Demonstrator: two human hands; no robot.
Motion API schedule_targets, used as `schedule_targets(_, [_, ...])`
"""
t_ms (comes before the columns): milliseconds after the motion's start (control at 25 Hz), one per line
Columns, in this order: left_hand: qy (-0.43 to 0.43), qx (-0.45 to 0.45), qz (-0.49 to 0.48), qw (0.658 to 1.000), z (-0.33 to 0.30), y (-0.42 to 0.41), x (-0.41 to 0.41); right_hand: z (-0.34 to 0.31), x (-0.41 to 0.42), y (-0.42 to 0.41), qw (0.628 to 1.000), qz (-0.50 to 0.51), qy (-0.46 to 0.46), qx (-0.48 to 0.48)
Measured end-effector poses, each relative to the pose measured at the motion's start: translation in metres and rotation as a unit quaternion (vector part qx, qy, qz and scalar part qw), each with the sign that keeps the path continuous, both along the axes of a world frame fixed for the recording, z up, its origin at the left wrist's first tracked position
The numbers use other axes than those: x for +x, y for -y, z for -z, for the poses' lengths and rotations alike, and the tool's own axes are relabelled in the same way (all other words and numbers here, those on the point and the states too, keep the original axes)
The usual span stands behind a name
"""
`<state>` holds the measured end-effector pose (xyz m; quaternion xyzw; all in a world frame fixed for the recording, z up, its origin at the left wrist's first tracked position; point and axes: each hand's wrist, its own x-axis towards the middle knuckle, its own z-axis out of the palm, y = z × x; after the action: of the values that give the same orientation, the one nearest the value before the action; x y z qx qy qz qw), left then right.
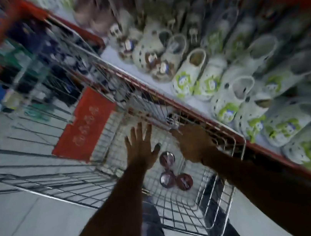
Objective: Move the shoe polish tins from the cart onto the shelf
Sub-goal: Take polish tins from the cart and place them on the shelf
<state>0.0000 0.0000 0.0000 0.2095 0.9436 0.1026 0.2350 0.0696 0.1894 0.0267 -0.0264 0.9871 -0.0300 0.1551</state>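
Three round dark-red shoe polish tins (166,157) (167,177) (184,181) lie flat on the wire floor of the cart (217,227), near its close end. My left hand (140,150) hovers over the basket just left of the tins, fingers spread and straight, holding nothing. My right hand (194,144) reaches over the basket by its right rim, back of the hand up, its fingertips blurred beside a dark round object (172,117) against the cart's wire side. Whether it touches or holds that object cannot be told. The shelf (264,148) with a red front edge runs along the right.
The shelf is packed with rows of white clogs (187,76) with green decorations. A red placard (83,126) hangs inside the cart. The cart's right rim sits close against the shelf edge. Grey floor tiles (25,228) lie to the left. The whole view is motion-blurred.
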Motion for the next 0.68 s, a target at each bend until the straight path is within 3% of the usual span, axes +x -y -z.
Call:
schedule_targets(80, [0.12, -0.032, 0.022, 0.992, 0.053, -0.019, 0.022, 0.06, 0.011, -0.007, 0.991, 0.027, 0.129, 0.016])
schedule_targets(160, [0.172, -0.056, 0.032, 0.983, 0.091, -0.032, 0.048, 0.102, 0.028, -0.013, 0.971, 0.05, 0.229, 0.046])
schedule_targets(360, [0.11, -0.051, 0.046, 0.992, 0.141, -0.055, 0.065, 0.159, 0.039, -0.015, 0.963, 0.052, 0.252, 0.079])
schedule_targets(520, [0.082, -0.032, 0.025, 0.996, 0.12, -0.04, 0.05, 0.135, 0.025, -0.005, 0.968, 0.053, 0.241, 0.046])
schedule_targets(680, [0.017, 0.029, -0.03, 0.999, 0.028, -0.003, 0.004, 0.034, -0.024, 0.024, 0.983, 0.075, 0.151, -0.072])
